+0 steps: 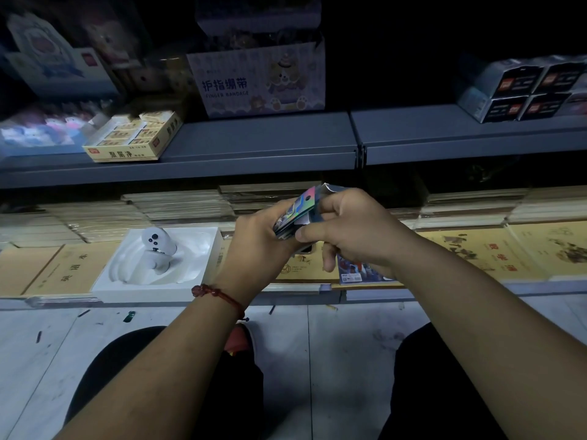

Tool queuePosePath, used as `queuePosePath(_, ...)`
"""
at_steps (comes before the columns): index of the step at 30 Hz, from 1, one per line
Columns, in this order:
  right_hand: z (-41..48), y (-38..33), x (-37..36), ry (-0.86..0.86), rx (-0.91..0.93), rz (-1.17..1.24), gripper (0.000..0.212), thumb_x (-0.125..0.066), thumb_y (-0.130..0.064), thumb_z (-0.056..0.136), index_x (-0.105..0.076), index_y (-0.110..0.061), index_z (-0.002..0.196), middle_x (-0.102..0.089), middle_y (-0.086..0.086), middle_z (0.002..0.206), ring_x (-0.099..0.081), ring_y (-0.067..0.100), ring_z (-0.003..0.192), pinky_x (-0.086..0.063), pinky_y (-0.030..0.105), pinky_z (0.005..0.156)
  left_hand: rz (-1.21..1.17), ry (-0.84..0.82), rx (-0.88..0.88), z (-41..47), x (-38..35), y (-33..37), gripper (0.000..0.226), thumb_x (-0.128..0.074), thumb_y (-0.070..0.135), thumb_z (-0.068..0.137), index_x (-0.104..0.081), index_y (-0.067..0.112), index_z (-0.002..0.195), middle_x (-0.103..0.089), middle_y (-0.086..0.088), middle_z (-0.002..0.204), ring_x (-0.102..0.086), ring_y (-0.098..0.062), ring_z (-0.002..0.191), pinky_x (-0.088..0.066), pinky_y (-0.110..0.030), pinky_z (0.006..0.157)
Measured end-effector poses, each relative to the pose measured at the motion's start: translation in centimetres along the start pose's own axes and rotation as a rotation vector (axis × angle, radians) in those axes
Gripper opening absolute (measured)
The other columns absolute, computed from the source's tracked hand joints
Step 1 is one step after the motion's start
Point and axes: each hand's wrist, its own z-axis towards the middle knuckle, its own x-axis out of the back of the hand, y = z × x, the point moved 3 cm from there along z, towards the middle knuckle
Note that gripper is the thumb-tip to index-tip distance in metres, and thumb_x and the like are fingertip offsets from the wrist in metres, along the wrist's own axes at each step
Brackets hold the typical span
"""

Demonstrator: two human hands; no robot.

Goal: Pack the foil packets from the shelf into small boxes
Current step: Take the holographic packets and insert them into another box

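Note:
A stack of shiny foil packets (pixel 297 214) is held between both hands above the low shelf. My left hand (pixel 259 241), with a red cord at the wrist, grips the stack from the left. My right hand (pixel 351 227) curls over the stack's right side, thumb against its near edge. More foil packets (pixel 354 273) lie flat on the yellow notebooks under my right hand. I cannot make out any small box by the hands.
A white moulded tray (pixel 152 274) holding a white controller (pixel 157 244) sits on the low shelf to the left. Yellow notebooks (pixel 495 252) cover that shelf. The grey upper shelf (pixel 260 144) carries a finger-bandage carton (pixel 257 81), an eraser box (pixel 133 136) and dark boxes (pixel 527 90).

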Motion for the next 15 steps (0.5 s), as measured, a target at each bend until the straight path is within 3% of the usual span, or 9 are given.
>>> queuePosePath(4, -0.1, -0.1, -0.5, -0.037, 0.011, -0.026, 0.012, -0.075, -0.007, 0.087, -0.070, -0.016, 0.093, -0.075, 0.004, 0.090, -0.061, 0.021, 0.044, -0.031, 0.019, 0.038, 0.033, -0.016, -0.003, 0.0, -0.2, -0.1, 0.040, -0.079, 0.000, 0.080, -0.075, 0.023, 0.113, -0.068, 0.023, 0.074, -0.063, 0.009, 0.070, -0.040, -0.003, 0.064)
queuePosePath(9, -0.2, 0.0, -1.0, -0.056, 0.047, -0.048, 0.013, -0.068, -0.009, 0.093, -0.064, -0.020, 0.097, -0.072, 0.003, 0.101, -0.056, 0.024, 0.042, -0.036, 0.015, 0.038, 0.090, -0.013, 0.005, 0.2, -0.1, -0.6, 0.042, -0.079, 0.003, 0.078, -0.074, 0.027, 0.112, -0.066, 0.031, 0.074, -0.062, 0.010, 0.071, -0.038, -0.004, 0.064)
queuePosePath(13, 0.5, 0.4, -1.1, 0.028, 0.071, -0.136, 0.006, -0.058, -0.021, 0.099, -0.059, -0.027, 0.096, -0.074, 0.006, 0.080, -0.065, 0.027, 0.045, -0.041, 0.024, 0.046, 0.034, -0.009, 0.046, 0.2, -0.1, -0.3, 0.035, -0.082, 0.015, 0.079, -0.072, 0.037, 0.104, -0.068, 0.026, 0.077, -0.063, 0.005, 0.074, -0.040, -0.007, 0.065)
queuePosePath(15, 0.7, 0.5, -0.8, 0.081, 0.072, -0.169, 0.008, -0.055, -0.022, 0.100, -0.063, -0.025, 0.100, -0.070, 0.016, 0.062, -0.064, 0.029, 0.041, -0.038, 0.024, 0.039, -0.002, -0.007, 0.064, 0.2, -0.2, -0.1, 0.036, -0.083, 0.019, 0.078, -0.072, 0.038, 0.107, -0.072, 0.023, 0.085, -0.067, 0.004, 0.081, -0.045, -0.010, 0.071)
